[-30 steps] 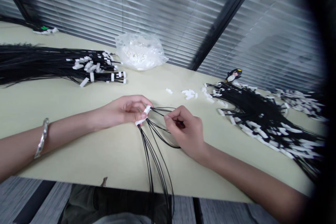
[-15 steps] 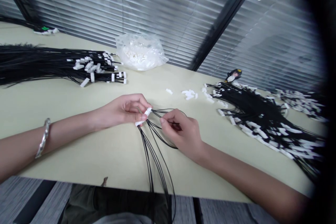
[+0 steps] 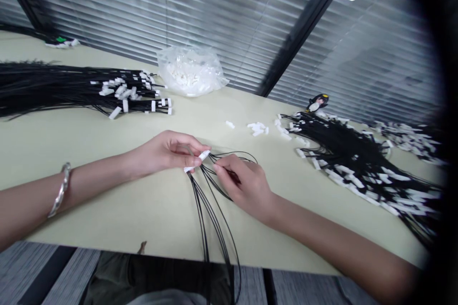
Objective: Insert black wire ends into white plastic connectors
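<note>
My left hand (image 3: 168,152) pinches a long white plastic connector (image 3: 196,162) over the pale table (image 3: 107,200). Several thin black wires (image 3: 211,219) run from the connector toward me and hang over the table's front edge. My right hand (image 3: 243,186) is just right of the connector, fingers closed in a pinch on one black wire whose loop (image 3: 239,155) arcs behind the hand. A silver bracelet (image 3: 60,188) sits on my left wrist.
A heap of black wires with white connectors (image 3: 107,90) lies at the back left. A clear bag of white connectors (image 3: 189,71) stands behind it. Loose white connectors (image 3: 257,127) and another wire heap (image 3: 358,162) lie right, near a small penguin figure (image 3: 317,102). Window blinds rise behind.
My right hand has slid left and a little down toward the connector, bringing its wire tip close to it. The left hand has stayed almost still.
</note>
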The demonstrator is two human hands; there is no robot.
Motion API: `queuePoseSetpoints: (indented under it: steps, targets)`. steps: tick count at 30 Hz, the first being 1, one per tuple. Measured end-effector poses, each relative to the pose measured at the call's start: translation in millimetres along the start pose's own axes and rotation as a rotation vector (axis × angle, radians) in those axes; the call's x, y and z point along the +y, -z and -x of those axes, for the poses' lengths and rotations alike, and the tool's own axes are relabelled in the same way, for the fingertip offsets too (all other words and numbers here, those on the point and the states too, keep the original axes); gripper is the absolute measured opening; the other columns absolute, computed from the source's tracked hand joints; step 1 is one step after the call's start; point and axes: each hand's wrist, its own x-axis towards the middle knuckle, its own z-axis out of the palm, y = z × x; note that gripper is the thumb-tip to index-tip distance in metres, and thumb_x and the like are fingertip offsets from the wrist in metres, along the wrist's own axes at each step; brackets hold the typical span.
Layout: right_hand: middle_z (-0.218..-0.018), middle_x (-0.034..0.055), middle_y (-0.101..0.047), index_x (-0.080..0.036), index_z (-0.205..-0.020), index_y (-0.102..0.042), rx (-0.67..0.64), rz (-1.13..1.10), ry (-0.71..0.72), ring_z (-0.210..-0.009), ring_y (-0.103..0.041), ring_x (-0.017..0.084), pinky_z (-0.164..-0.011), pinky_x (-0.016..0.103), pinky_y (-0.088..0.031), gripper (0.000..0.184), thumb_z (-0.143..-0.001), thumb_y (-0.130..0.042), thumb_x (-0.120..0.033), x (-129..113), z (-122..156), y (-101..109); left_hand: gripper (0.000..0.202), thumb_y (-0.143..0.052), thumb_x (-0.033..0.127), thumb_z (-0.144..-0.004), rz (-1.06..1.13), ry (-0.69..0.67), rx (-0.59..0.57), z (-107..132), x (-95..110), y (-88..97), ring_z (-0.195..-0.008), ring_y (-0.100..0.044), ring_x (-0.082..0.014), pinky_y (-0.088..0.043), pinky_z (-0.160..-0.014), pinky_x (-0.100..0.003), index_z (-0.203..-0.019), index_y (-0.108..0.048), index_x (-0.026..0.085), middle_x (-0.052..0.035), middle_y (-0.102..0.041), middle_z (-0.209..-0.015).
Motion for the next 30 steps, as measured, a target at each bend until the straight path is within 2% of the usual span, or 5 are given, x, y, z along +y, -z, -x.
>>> queuePoseSetpoints:
  steps: [5, 11, 24, 27, 30]
  targets:
    - [-0.062, -0.008, -0.049, -0.017, -0.084, -0.05, 0.01, 0.019, 0.028, -0.053, -0.035, -0.005, -0.055, 0.007, -0.028, 0.004, -0.083, -0.049, -0.021, -1.0, -0.2, -0.4, 0.022, -0.067, 0.017, -0.073, 0.012, 0.016, 0.021, 0.4, -1.8, -0.5, -0.068, -0.06, -0.0079, -0.05, -0.069, -0.022, -0.095, -0.067, 0.017, -0.0011, -0.068, -0.087]
    - [-0.058, -0.0078, -0.047, -0.015, -0.08, -0.049, 0.011, 0.029, 0.006, -0.05, -0.03, -0.005, -0.052, 0.008, -0.026, 0.006, -0.082, -0.048, -0.021, -0.4, -0.1, -2.0, 0.025, -0.069, 0.019, -0.072, 0.006, 0.002, 0.024, -1.2, -4.4, -1.3, -0.068, -0.06, -0.0083, -0.05, -0.069, -0.023, -0.097, -0.068, 0.019, -0.0008, -0.067, -0.084]
    - [-0.057, -0.0056, -0.046, -0.014, -0.078, -0.053, -0.011, 0.027, -0.017, -0.05, -0.03, -0.004, -0.053, 0.009, -0.025, 0.011, -0.083, -0.046, -0.021, -2.2, -1.7, 0.5, 0.03, -0.064, 0.016, -0.075, -0.083, -0.133, -0.013, -1.2, -7.1, -0.9, -0.07, -0.059, -0.0095, -0.05, -0.071, -0.026, -0.104, -0.067, 0.023, -0.0018, -0.062, -0.089]
    - [-0.057, -0.0056, -0.047, -0.013, -0.078, -0.052, -0.02, 0.033, -0.044, -0.049, -0.031, -0.004, -0.052, 0.01, -0.026, 0.012, -0.084, -0.045, -0.021, -3.5, -2.9, 1.3, 0.029, -0.064, 0.018, -0.076, -0.079, -0.11, 0.003, -1.6, -7.2, -0.9, -0.071, -0.059, -0.0098, -0.049, -0.07, -0.025, -0.105, -0.067, 0.023, -0.0014, -0.062, -0.088]
    - [-0.067, -0.0061, -0.051, -0.016, -0.088, -0.051, -0.008, 0.053, -0.049, -0.056, -0.038, -0.004, -0.056, 0.009, -0.03, 0.01, -0.085, -0.046, -0.024, -2.5, -3.9, 1.0, 0.03, -0.065, 0.022, -0.076, -0.053, -0.055, 0.042, -1.3, -4.7, -1.5, -0.07, -0.058, -0.0091, -0.048, -0.069, -0.023, -0.106, -0.066, 0.023, -0.0006, -0.062, -0.085]
